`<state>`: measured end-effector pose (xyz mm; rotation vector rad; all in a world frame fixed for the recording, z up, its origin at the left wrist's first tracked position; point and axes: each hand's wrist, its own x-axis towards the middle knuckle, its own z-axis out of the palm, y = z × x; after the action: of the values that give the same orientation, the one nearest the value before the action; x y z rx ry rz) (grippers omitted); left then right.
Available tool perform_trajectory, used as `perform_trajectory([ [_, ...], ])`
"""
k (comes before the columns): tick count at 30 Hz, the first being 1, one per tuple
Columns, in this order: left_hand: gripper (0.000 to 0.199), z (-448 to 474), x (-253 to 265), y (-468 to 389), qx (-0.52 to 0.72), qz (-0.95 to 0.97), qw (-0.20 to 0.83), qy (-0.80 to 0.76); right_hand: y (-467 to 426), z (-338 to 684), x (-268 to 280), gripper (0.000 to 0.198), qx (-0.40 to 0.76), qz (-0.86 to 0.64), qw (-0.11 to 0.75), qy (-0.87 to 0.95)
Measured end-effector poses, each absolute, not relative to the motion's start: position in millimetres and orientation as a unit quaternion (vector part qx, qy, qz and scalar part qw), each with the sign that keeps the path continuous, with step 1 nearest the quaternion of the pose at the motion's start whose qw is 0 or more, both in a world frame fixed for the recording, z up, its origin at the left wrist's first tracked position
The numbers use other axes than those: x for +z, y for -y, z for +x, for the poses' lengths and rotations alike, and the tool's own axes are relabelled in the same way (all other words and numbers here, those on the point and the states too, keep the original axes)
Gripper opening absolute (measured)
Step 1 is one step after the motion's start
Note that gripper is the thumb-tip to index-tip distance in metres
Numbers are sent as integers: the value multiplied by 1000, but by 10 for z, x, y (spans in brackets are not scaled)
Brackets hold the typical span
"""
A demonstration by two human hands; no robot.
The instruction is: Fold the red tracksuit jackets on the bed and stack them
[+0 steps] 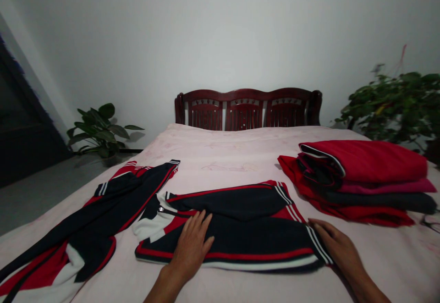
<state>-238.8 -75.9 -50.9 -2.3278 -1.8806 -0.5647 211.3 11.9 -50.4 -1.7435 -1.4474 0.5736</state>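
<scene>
A navy, red and white zip-up jacket (250,239) lies folded on the bed in front of me, its sleeves together and striped cuffs pointing right. My left hand (192,248) rests flat on it near the collar end, fingers stretched out. At the cuff end, my right hand (338,248) holds the edge of the lower sleeve; some of its fingers are hidden. To the left, a second garment (113,216) in the same colours is spread loosely, with striped cuffs at its far end.
On the right of the bed (220,149) stands a stack of folded clothes (381,161), mostly red, with dark and magenta layers. Behind the bed is a dark wooden headboard (244,106). Potted plants stand at the left (103,133) and right (398,110).
</scene>
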Motion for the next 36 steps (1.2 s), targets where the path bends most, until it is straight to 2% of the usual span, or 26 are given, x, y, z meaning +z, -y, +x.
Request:
perform_trajectory([
  [36, 57, -2374, -445, 781, -169, -761, 20, 626, -139, 2130, -545, 49, 249, -676, 413, 557],
])
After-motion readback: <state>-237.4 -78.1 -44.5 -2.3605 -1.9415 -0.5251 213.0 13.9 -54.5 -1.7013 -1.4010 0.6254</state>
